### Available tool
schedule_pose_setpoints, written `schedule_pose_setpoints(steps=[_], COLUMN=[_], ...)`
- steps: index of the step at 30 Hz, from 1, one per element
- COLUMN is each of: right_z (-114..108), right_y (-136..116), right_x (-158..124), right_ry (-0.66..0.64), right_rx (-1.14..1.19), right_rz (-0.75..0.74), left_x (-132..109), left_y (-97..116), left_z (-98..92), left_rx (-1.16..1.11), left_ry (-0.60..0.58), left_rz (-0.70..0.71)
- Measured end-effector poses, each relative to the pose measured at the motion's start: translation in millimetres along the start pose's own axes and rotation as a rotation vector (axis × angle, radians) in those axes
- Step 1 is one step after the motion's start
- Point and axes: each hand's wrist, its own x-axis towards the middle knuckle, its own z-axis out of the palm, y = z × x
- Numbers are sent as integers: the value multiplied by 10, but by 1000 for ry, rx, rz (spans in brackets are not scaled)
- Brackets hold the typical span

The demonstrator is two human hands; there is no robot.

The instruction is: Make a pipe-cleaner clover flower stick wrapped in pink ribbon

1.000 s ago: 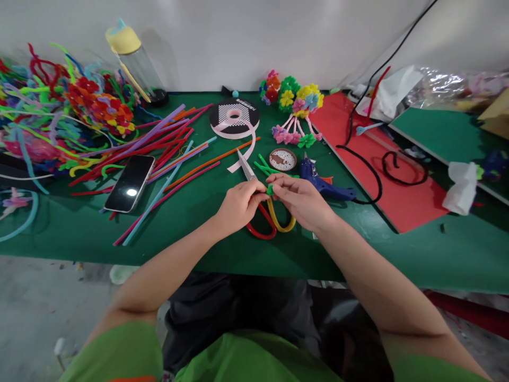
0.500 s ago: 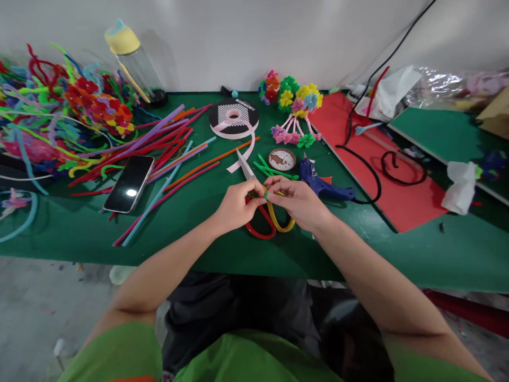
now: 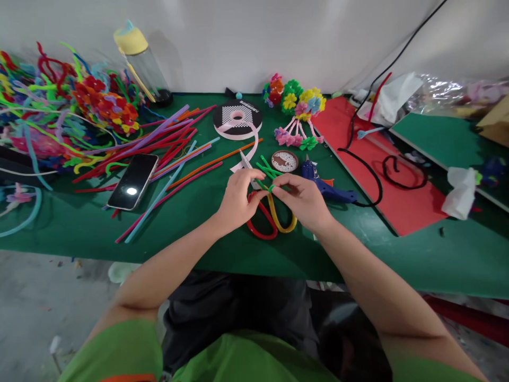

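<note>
A yellow-lidded bottle (image 3: pixel 150 66), contents indistinct, stands on the green table (image 3: pixel 358 260). The left hand (image 3: pixel 239 200) has thumb and fingers parted beside the right hand (image 3: pixel 305 197), which, above the scissors (image 3: pixel 273 214), pinches a bright green pipe cleaner (image 3: pixel 271 188), curled, its ends hidden, its long axis unclear.

Bright green is being shown by the small fuzzy piece (image 3: pixel 272 189) at near centre. On the scissors (image 3: pixel 272 211), red is being seen on the left loop (image 3: pixel 267 237), yellow on the right loop (image 3: pixel 285 231). Far spool (image 3: pixel 220 116) is being patterned white on black, its ribbon (image 3: pixel 255 140) being shown pale pink. Brown and white are being mixed on the round disc (image 3: pixel 284 161). Dark blue is being seen on the glue gun (image 3: pixel 337 196), red on the right-hand board (image 3: pixel 358 151), deep green across the tabletop (image 3: pixel 397 260).
</note>
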Motion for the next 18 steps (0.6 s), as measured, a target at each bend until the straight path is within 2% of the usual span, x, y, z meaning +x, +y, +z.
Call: schedule_pose_setpoints(steps=[2,4,10,13,18], right_z=[-12,-31,-103,-130,-147], right_y=[-12,-7,79,134,198], right_x=[-2,0,49,79,98], right_ry=[65,126,236,259,262], right_rx=[-160,-315,-606,-716,-847], right_rz=[-62,-153,-447,-508,-518], left_x=[3,4,-12,-16,-15], left_y=[-41,-81,-169,-192,-217], left_z=[13,28,67,77,79], left_rx=[59,105,225,262,302], left_ry=[66,83,2,-33,-64], left_rz=[41,44,-11,-31,-49])
